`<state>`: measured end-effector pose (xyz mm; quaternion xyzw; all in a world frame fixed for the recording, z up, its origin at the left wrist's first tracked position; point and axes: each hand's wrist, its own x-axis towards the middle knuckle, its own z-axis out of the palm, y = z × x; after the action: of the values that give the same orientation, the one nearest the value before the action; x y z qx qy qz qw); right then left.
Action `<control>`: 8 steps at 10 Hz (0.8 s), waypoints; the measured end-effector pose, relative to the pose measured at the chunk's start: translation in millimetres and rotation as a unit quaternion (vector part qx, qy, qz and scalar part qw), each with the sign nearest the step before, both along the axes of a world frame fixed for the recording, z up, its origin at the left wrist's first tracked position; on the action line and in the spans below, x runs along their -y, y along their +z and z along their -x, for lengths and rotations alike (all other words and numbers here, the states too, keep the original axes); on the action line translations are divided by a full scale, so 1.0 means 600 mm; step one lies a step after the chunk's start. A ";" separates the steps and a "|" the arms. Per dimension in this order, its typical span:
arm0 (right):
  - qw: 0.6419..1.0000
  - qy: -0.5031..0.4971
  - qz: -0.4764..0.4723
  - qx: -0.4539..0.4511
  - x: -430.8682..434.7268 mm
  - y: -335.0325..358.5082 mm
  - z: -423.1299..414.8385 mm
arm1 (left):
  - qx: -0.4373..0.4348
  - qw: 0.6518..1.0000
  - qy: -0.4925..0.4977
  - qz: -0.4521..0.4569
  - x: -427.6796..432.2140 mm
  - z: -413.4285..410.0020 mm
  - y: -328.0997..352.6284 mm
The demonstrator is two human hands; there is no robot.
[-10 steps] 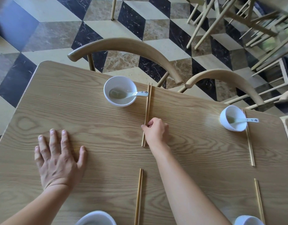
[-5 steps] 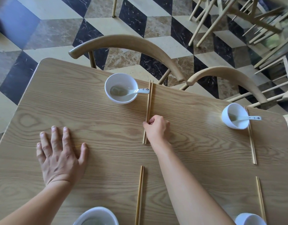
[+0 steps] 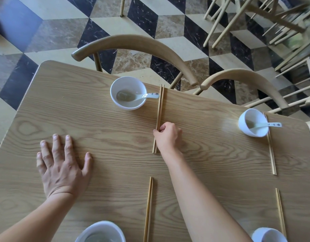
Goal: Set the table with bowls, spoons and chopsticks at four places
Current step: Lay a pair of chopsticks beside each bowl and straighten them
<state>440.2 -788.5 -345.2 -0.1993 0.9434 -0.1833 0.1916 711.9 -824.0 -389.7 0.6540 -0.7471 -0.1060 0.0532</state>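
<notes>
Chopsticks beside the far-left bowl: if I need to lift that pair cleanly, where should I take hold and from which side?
Pinch the pair of chopsticks near their lower third, where the right hand already holds them, coming from above and from the right. They lie flat and parallel on the table, and the spoon handle and bowl crowd their left side higher up.

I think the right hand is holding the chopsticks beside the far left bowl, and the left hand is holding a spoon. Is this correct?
Not quite. The head view shows the left hand holding nothing; it lies flat on the wooden table, fingers spread. The rest is correct: the right hand grips the chopsticks beside the far left bowl.
</notes>
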 end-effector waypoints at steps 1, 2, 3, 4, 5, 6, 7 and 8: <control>1.000 0.003 0.000 0.000 0.001 0.000 0.000 | -0.002 1.000 0.001 0.002 0.000 0.000 -0.001; 1.000 0.007 -0.001 0.000 0.001 0.000 0.001 | -0.003 1.000 0.002 0.003 0.000 0.000 -0.002; 1.000 0.018 -0.005 0.004 -0.001 0.000 0.004 | -0.002 1.000 0.002 0.004 -0.001 0.000 -0.002; 1.000 0.030 -0.005 0.004 -0.002 -0.001 0.006 | -0.005 1.000 0.002 0.004 -0.002 0.000 -0.003; 0.999 0.036 -0.004 0.006 -0.001 -0.002 0.008 | -0.004 1.000 0.002 0.005 -0.001 0.000 -0.004; 0.999 0.042 -0.007 0.006 0.000 -0.003 0.009 | -0.003 1.000 0.002 0.006 -0.001 0.000 -0.004; 0.999 0.048 -0.012 0.001 -0.001 -0.005 0.010 | -0.001 1.000 0.001 0.005 -0.001 -0.001 -0.004; 0.999 0.051 -0.010 -0.002 -0.001 -0.005 0.010 | 0.001 1.000 0.001 0.003 0.000 -0.001 -0.005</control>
<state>434.4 -787.9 -348.2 -0.2460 0.9341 -0.1635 0.2006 712.4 -823.8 -392.5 0.6550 -0.7466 -0.1034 0.0544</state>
